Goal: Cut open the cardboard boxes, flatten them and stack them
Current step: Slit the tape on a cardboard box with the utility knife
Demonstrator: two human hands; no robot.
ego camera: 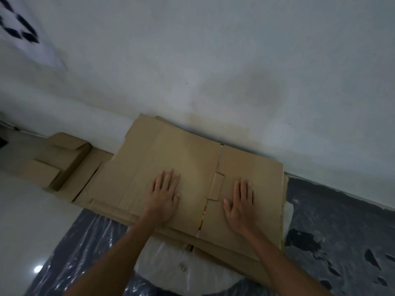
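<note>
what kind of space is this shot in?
Likely an indoor room at floor level, maybe home or storage: bare white wall, glossy pale floor, plastic sheeting spread by the flattened cardboard stack.

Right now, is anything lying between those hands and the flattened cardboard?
Nothing visible. The left hand and right hand lie flat, fingers straight, directly on the flattened cardboard beside the wall.
</note>
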